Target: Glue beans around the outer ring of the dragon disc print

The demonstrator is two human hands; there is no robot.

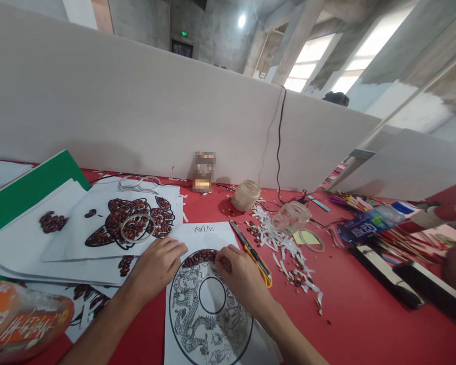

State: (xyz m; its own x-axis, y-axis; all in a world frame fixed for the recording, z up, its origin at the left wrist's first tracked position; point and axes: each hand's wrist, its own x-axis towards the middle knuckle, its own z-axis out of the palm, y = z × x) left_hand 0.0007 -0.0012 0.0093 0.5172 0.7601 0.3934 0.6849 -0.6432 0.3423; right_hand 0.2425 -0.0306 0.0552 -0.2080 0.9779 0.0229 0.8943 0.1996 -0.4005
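A white sheet printed with a round dragon design (209,309) lies on the red table in front of me. Dark red beans (199,258) cover the top arc of the ring. My left hand (155,266) rests on the sheet's upper left edge, fingers curled and pressed down. My right hand (239,276) sits on the ring's upper right, fingertips pinched together at the beans; what they pinch is too small to name. A yellow utility knife (253,253) lies just right of that hand.
Finished bean pictures (133,220) with a tape ring (138,228) lie left. Paper scraps and loose beans (285,248), two glass jars (245,195) (291,217), a water bottle (372,220), coloured strips and a green sheet (30,185) surround. A white partition (137,101) stands behind.
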